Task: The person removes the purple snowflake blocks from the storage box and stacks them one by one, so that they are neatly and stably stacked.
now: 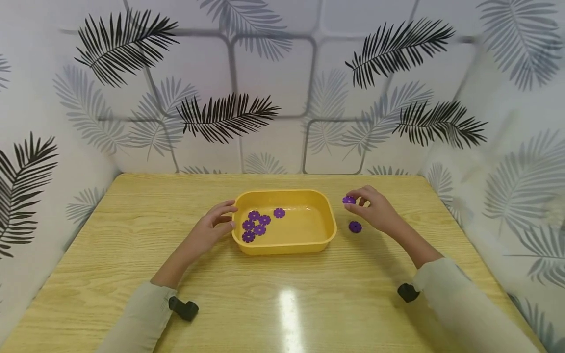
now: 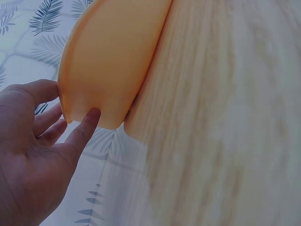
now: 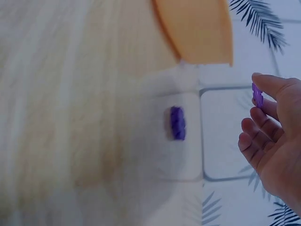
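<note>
A yellow plastic basin [image 1: 287, 246] stands on the table with several purple notched discs [image 1: 259, 230] lying flat inside, mostly toward its left end. My left hand [image 1: 210, 226] holds the basin's left end. In the left wrist view its thumb presses the outer wall and its other fingers are at the rim. To the right of the basin, my right hand [image 1: 372, 208] pinches one purple notched disc [image 3: 257, 96] between thumb and forefinger, raised over the table. Below that hand lies a short stack of purple discs [image 1: 355, 227], seen side-on in the right wrist view [image 3: 178, 123].
The pale wood table [image 1: 238, 304] extends in front of the basin and to both sides. A wall covering [image 1: 273, 73] with leaf prints rises behind its back edge and along the sides. Small black wrist cameras [image 1: 184, 308] sit at both sleeves.
</note>
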Motion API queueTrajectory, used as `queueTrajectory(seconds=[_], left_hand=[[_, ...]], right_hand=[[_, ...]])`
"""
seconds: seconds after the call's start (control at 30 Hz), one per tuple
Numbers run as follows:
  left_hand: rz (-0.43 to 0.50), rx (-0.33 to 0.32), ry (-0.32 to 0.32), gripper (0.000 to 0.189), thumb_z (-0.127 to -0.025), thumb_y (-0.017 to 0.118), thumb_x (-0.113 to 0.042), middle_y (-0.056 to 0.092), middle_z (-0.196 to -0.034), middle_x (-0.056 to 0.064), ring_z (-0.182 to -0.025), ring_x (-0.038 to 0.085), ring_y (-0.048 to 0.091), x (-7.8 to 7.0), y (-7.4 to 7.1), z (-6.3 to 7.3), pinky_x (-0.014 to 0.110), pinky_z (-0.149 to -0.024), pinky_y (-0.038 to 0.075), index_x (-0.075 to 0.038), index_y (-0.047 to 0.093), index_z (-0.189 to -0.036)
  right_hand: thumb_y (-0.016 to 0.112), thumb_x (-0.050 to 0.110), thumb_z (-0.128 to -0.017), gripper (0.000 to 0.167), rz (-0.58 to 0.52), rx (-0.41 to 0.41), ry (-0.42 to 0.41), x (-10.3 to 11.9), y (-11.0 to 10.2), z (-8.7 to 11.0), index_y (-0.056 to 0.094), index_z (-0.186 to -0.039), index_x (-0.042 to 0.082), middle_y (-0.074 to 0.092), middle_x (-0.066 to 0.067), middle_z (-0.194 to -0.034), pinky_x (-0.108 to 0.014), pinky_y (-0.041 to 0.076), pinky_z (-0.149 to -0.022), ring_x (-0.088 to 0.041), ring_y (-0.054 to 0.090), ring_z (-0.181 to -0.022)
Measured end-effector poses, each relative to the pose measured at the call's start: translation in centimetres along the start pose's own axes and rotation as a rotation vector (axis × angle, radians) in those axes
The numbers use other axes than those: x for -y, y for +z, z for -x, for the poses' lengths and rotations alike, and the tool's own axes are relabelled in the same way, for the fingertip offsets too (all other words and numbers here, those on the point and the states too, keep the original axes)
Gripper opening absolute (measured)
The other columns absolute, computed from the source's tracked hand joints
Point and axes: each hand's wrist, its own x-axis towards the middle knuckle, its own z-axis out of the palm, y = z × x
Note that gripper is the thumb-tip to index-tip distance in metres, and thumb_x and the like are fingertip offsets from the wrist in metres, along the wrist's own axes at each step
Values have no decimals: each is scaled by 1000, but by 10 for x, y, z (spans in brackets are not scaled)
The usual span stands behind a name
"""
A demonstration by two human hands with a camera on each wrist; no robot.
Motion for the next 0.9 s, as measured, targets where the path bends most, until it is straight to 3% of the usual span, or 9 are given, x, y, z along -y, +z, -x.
queueTrajectory(seconds=[0.43, 0.67, 0.9], left_hand=[[0, 6, 15, 45, -104, 56, -20, 27, -165, 1, -140, 38, 44, 3, 0, -2, 52, -112, 44, -7, 49, -147], [10, 8, 9, 45, -104, 56, -20, 27, -165, 1, -140, 39, 43, 2, 0, -2, 54, -112, 43, -6, 49, -146], [11, 7, 10, 44, -104, 56, -20, 27, -165, 2, -140, 39, 43, 2, 0, -2, 54, -112, 43, -7, 49, -146]], right_hand=[[64, 25, -101, 37, -24, 68, 110, -36, 17, 22, 63, -129, 1, 58, -14, -116, -31, 49, -72, -25, 55, -96], [67, 25, -98, 39, -27, 84, 105, -44, 24, 25, 64, -129, 0, 59, -14, -110, -28, 48, -69, -21, 55, -89], [69, 24, -97, 36, -26, 97, 94, -49, 26, 27, 66, -125, 2, 58, -13, -108, -31, 48, -73, -21, 54, -90]])
